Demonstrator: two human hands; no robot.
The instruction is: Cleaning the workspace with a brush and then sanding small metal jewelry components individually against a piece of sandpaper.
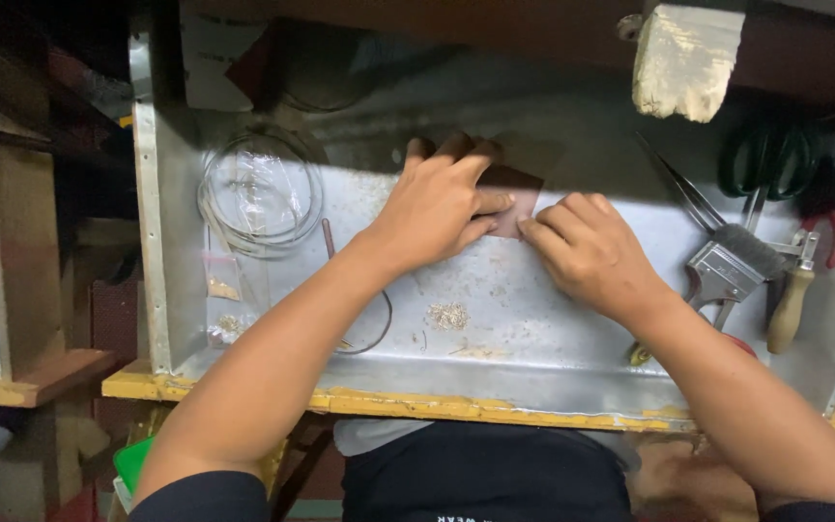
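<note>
- Left: coiled wire [261, 188] and small plastic bags [224, 280] crowd the desk [533, 338].
- Right: tweezers [683, 188], brush [727, 266] and wooden-handled tool [791, 304] block passage.
- Near centre, bare metal lies open around a little heap of filings [447, 315].
</note>
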